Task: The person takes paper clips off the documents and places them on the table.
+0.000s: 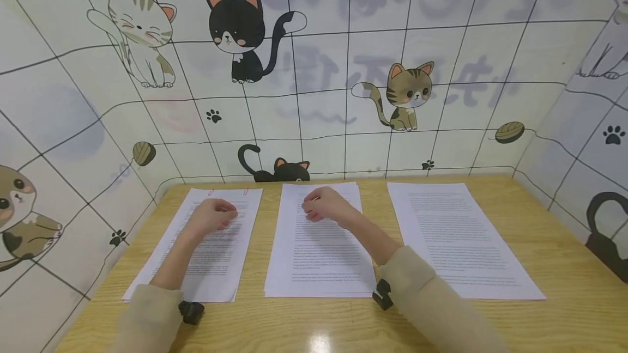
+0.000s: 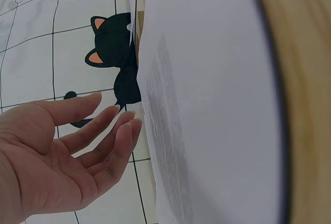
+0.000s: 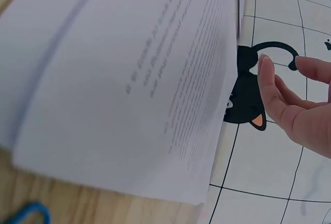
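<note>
Three stacks of printed paper lie side by side on the wooden surface (image 1: 539, 222). The left hand (image 1: 212, 217) hovers over the left stack (image 1: 196, 249), near two paper clips (image 1: 228, 192) on its top edge, grip loose and holding nothing. The right hand (image 1: 326, 205) sits over the middle stack (image 1: 319, 244), fingers relaxed, also empty. Best to square the sheets' edges flush before any clip goes on, I'd say.

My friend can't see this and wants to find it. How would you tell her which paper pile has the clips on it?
Start at the wooden table in front of the cat wallpaper, where three piles of printed paper lie side by side. Take the left pile, under the left hand. Only that one has two pink paper clips on its top edge.
</note>
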Demonstrator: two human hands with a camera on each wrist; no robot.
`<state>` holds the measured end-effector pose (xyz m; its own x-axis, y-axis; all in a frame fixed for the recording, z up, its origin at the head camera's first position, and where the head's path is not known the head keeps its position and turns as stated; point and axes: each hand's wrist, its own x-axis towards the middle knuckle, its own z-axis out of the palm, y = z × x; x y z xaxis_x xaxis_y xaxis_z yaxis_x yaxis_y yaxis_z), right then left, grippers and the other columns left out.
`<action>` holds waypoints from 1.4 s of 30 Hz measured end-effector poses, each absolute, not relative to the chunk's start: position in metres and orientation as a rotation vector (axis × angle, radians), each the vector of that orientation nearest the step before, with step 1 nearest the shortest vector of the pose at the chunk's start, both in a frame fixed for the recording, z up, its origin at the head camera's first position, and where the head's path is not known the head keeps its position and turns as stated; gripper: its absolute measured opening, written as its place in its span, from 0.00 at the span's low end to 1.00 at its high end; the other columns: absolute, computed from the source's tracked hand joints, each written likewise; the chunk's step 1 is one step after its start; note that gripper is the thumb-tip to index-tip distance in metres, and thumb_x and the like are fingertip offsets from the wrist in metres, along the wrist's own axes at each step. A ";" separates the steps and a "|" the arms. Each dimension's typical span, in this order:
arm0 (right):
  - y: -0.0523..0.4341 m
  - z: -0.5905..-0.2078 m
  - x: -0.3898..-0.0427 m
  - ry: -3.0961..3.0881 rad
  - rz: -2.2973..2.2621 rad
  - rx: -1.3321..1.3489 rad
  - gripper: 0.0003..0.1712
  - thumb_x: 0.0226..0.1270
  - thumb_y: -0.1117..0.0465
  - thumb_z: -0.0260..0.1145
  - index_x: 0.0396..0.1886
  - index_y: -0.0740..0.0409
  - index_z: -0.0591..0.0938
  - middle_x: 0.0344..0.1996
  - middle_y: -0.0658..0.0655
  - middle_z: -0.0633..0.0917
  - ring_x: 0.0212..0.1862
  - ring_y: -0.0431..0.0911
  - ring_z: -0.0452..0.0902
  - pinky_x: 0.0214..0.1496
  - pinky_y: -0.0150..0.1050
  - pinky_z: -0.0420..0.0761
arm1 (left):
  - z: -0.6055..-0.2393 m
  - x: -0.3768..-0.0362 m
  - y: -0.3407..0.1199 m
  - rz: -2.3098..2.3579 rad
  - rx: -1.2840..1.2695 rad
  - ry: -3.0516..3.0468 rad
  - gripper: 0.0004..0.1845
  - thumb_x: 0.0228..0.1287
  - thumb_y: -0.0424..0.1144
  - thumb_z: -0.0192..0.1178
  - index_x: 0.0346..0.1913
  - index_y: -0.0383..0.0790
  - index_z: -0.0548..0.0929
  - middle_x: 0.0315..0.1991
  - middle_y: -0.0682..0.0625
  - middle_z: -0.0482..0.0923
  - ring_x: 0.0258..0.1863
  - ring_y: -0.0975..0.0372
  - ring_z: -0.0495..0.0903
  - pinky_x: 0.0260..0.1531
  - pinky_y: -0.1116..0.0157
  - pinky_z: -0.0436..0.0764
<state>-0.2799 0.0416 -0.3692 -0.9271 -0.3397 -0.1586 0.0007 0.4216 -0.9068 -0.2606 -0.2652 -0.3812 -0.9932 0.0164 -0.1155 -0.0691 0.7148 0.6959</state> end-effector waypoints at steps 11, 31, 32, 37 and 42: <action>0.006 -0.378 -0.274 2.182 -1.565 -0.279 0.16 0.70 0.66 0.63 0.52 0.74 0.80 0.44 0.69 0.87 0.42 0.52 0.86 0.46 0.41 0.85 | -0.383 -0.258 -0.301 1.133 -0.030 2.824 0.19 0.72 0.37 0.59 0.56 0.24 0.79 0.50 0.32 0.80 0.43 0.50 0.81 0.42 0.59 0.82; -0.045 -0.392 -0.267 1.928 -1.740 -0.188 0.13 0.66 0.71 0.65 0.46 0.78 0.81 0.42 0.72 0.87 0.47 0.58 0.86 0.52 0.45 0.83 | -0.393 -0.262 -0.369 1.070 -0.276 2.798 0.31 0.73 0.43 0.57 0.67 0.21 0.66 0.65 0.21 0.61 0.60 0.32 0.65 0.57 0.38 0.68; -0.047 -0.392 -0.266 1.930 -1.741 -0.184 0.13 0.65 0.71 0.65 0.45 0.78 0.81 0.41 0.72 0.87 0.46 0.57 0.87 0.51 0.45 0.84 | -0.392 -0.262 -0.371 1.071 -0.300 2.788 0.32 0.73 0.43 0.57 0.68 0.21 0.64 0.67 0.20 0.58 0.63 0.31 0.63 0.60 0.37 0.65; -0.058 -0.392 -0.263 1.939 -1.740 -0.129 0.07 0.63 0.72 0.66 0.39 0.74 0.82 0.37 0.69 0.88 0.36 0.50 0.86 0.49 0.42 0.84 | -0.390 -0.259 -0.376 1.197 -0.421 2.685 0.38 0.71 0.41 0.58 0.72 0.20 0.55 0.71 0.20 0.51 0.67 0.30 0.57 0.64 0.37 0.62; -0.064 -0.390 -0.260 1.916 -1.786 -0.054 0.05 0.62 0.73 0.64 0.36 0.73 0.81 0.39 0.70 0.87 0.35 0.49 0.83 0.50 0.44 0.84 | -0.389 -0.255 -0.379 1.232 -0.494 2.611 0.39 0.72 0.41 0.57 0.73 0.19 0.53 0.70 0.20 0.53 0.65 0.32 0.60 0.63 0.39 0.65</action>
